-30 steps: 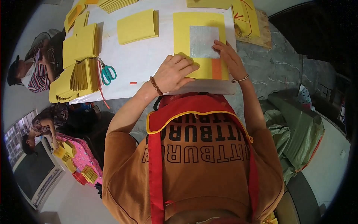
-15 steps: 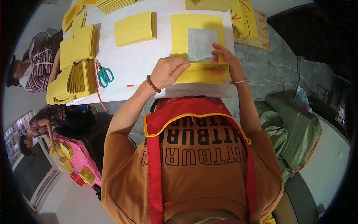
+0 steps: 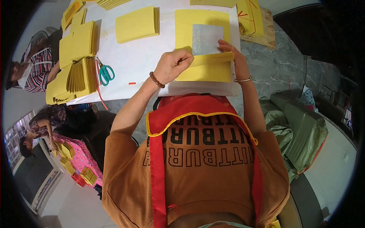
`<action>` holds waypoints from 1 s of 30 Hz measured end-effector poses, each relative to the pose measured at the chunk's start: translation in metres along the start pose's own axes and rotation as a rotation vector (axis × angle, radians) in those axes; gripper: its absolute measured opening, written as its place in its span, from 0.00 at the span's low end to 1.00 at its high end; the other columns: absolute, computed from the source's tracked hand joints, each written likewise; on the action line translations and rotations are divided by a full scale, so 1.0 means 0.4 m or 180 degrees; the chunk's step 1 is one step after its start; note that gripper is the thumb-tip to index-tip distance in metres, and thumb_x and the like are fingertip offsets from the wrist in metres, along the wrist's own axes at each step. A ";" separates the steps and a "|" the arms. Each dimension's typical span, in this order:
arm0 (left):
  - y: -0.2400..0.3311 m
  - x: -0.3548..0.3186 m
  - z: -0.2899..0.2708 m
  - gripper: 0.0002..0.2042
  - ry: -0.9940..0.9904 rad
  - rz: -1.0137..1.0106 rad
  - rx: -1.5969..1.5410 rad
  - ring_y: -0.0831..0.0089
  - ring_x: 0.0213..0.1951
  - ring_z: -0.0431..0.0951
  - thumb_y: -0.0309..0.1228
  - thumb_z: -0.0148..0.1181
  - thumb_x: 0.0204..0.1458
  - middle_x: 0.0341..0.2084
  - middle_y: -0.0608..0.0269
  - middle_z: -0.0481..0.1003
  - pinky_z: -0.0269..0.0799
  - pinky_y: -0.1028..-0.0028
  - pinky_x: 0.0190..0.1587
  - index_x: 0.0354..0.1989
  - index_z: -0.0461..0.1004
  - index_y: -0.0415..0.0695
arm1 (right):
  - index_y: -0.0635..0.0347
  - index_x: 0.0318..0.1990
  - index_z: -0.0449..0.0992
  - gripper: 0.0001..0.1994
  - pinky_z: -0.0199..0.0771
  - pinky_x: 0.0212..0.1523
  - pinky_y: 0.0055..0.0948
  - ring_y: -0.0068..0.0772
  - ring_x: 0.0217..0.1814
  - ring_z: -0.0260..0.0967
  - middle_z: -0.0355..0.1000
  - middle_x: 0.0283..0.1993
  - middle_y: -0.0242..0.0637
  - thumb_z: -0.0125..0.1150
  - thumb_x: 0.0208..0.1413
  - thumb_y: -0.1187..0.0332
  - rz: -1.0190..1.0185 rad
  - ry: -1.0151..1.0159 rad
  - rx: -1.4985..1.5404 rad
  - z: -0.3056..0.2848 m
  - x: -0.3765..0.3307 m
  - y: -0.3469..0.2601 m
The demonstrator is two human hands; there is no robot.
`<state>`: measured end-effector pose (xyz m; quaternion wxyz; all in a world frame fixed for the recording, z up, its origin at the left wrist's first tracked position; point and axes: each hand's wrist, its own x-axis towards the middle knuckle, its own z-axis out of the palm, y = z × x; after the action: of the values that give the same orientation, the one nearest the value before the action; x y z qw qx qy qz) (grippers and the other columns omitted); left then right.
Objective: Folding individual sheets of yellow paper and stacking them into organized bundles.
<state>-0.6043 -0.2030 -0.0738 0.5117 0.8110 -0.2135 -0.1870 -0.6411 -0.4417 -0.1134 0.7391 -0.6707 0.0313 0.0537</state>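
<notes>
A stack of yellow paper sheets (image 3: 203, 72) lies on the white-covered table before me, with a flat, greyish see-through rectangular plate (image 3: 205, 36) on top. A folded strip of yellow paper (image 3: 213, 59) runs raised along the plate's near edge. My left hand (image 3: 173, 65) is closed, thumb and fingers pinching the left end of that strip. My right hand (image 3: 236, 60) is at the strip's right end, fingers stretched out and tips on the plate's right edge; its thumb is mostly hidden.
Teal-handled scissors (image 3: 105, 72) lie left, beside bundles of folded yellow paper (image 3: 78, 78). Another yellow stack (image 3: 137, 24) lies farther back. A tied yellow bundle (image 3: 249, 19) rests on a board at right. One person (image 3: 36, 72) is at the table's left; another (image 3: 47, 123) works at a pink-covered table.
The raised yellow strip has tilted over and now shows its broad face, with both hands still at its ends. The whole view has shifted slightly.
</notes>
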 end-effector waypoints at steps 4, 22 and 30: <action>0.009 0.001 -0.007 0.08 -0.0118 -0.0241 -0.0080 0.82 0.16 0.61 0.31 0.52 0.48 0.12 0.66 0.65 0.59 0.79 0.20 0.28 0.71 0.38 | 0.66 0.47 0.68 0.20 0.55 0.57 0.29 0.36 0.55 0.60 0.59 0.57 0.41 0.33 0.59 0.61 -0.0074 -0.0015 -0.0079 0.003 -0.002 0.002; -0.008 0.023 -0.002 0.09 -0.0144 -0.0458 -0.0547 0.86 0.20 0.59 0.31 0.50 0.49 0.14 0.73 0.63 0.57 0.82 0.22 0.26 0.70 0.38 | 0.68 0.49 0.66 0.22 0.54 0.57 0.28 0.31 0.57 0.58 0.59 0.57 0.40 0.32 0.60 0.58 0.0143 0.0050 -0.0186 0.001 0.000 -0.005; 0.014 0.028 -0.025 0.08 -0.0308 -0.0356 -0.0517 0.85 0.22 0.59 0.32 0.52 0.49 0.16 0.72 0.64 0.58 0.82 0.26 0.28 0.69 0.39 | 0.54 0.53 0.65 0.23 0.48 0.60 0.32 0.33 0.63 0.49 0.55 0.60 0.38 0.58 0.46 0.68 -0.0798 -0.0338 -0.0717 -0.024 0.001 0.072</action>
<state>-0.5907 -0.2037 -0.0657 0.5536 0.7675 -0.1765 -0.2709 -0.6440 -0.4484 -0.1426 0.6607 -0.7442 -0.0979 -0.0004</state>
